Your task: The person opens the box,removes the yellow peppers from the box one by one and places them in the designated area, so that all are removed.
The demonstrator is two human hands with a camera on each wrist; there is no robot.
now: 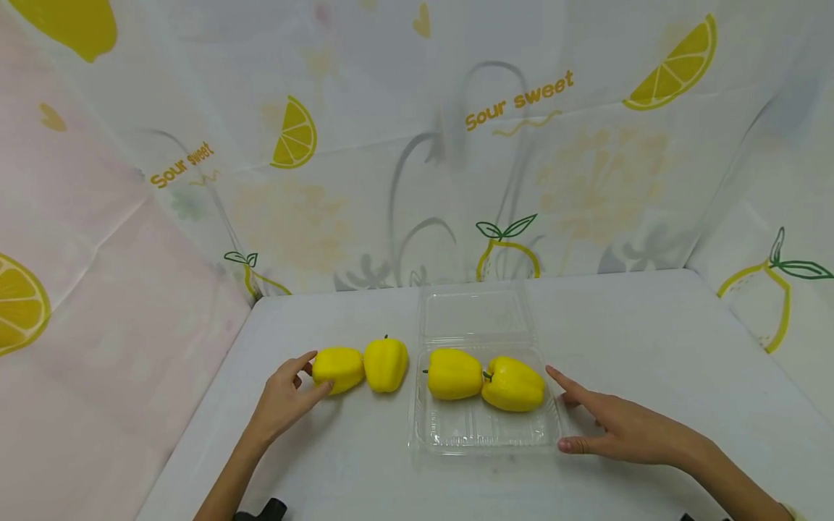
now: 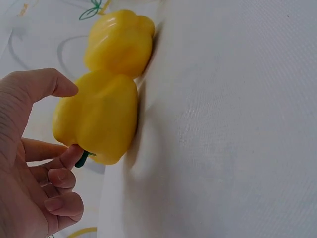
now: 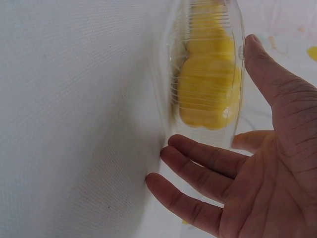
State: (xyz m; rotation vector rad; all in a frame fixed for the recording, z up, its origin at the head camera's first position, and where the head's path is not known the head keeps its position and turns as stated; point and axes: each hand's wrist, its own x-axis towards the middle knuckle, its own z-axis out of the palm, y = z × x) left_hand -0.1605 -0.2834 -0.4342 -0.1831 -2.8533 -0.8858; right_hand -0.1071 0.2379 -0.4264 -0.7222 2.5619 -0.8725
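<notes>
My left hand [image 1: 287,401] holds the stem end of a yellow bell pepper [image 1: 339,367], thumb on one side and fingers on the other. In the left wrist view, a finger lies beside this bell pepper's green stem [image 2: 82,158]. Touching its other end is a second yellow bell pepper [image 1: 386,365], upright on the table. Two more bell peppers [image 1: 454,374] lie in a clear plastic clamshell box [image 1: 482,438]. At the box's right side is my right hand [image 1: 625,428], fingers spread and mostly straight, thumb and forefinger by the rim.
The box's clear lid [image 1: 477,315] lies folded back toward the rear wall. A white cloth covers the table [image 1: 651,333]. Lemon-printed curtains [image 1: 391,145] stand behind and at both sides. A black object [image 1: 270,509] shows at the lower edge.
</notes>
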